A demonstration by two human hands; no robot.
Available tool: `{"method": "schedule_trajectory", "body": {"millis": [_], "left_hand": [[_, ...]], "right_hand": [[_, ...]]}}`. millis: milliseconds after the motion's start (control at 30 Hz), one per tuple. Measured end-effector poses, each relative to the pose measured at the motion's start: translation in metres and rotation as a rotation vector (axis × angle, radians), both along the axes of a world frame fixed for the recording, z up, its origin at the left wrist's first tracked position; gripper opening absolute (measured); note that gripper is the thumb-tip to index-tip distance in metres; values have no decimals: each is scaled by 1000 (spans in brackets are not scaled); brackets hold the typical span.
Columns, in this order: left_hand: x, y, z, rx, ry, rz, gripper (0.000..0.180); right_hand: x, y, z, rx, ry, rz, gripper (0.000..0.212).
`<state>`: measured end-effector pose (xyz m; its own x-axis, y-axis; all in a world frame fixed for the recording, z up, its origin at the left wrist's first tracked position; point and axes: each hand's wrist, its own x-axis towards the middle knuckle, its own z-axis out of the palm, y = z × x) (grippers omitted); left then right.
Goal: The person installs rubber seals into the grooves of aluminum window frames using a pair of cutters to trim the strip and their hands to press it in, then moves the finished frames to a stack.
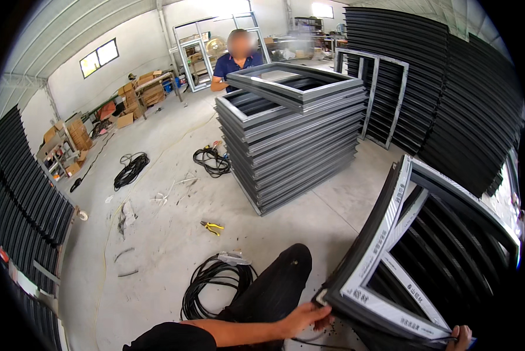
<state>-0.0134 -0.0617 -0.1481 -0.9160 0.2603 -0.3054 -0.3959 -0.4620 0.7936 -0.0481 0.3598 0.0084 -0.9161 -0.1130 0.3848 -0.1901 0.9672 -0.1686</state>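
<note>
A dark window frame (385, 304) with whitish, printed protective film leans at the lower right, in front of similar stacked frames. My left hand (304, 320) is closed at its near left corner, the thumb against the edge. A thin black rubber strip (332, 346) hangs in a curve below that hand; another stretch runs along the frame's lower edge toward my right hand (462, 338). Only the fingers of my right hand show, curled at the lower edge by the strip's end. Exactly how the strip sits in my fingers is partly hidden.
Ahead stands a tall stack of grey frames (292, 158), with a person in a dark blue shirt (239, 61) behind it. Yellow-handled pliers (213, 227) and a black strip coil (216, 286) lie on the floor near my knee. Dark frames line the left (26, 193) and right (449, 105).
</note>
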Motion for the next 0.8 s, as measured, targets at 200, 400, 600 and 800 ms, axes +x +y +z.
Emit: {"method": "schedule_trajectory", "body": {"millis": [200, 400, 600, 800], "left_hand": [[-125, -39, 30, -161, 32, 228, 43], [-228, -91, 27, -139, 71, 230, 38], [-312, -133, 23, -139, 161, 189, 40], [-324, -137, 28, -234, 152, 178, 39]], "right_hand": [[-42, -62, -2, -110, 105, -110, 25], [-75, -139, 7, -120, 120, -134, 26], [-83, -203, 22, 15, 21, -127, 28], [-85, -241, 28, 126, 91, -99, 22]]}}
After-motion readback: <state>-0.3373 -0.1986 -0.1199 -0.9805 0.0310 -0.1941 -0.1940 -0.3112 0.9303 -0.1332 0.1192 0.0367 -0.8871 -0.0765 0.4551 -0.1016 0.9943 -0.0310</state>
